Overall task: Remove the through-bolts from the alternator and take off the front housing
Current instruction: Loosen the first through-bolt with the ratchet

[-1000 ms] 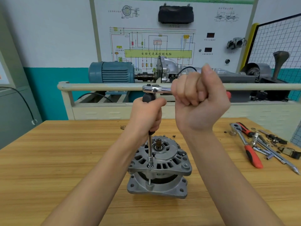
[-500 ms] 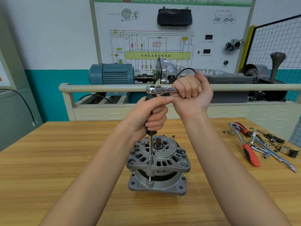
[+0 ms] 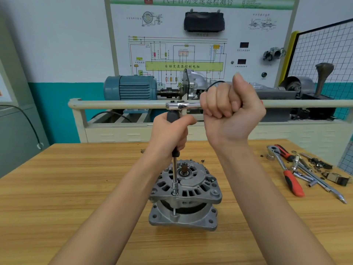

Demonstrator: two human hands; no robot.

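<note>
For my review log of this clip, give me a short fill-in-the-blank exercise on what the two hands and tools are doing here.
1. The left hand grips the black handle of the long ____ standing upright on the alternator.
2. The right hand is closed around the handle of the ____.
3. The spare red-handled tools lie on the table to the person's ____.

Missing words: extension; ratchet; right

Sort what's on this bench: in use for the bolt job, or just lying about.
In use: alternator; ratchet in right hand; extension bar steadied by left hand.
Lying about: red-handled ratchet; loose tools at the table's right.
</note>
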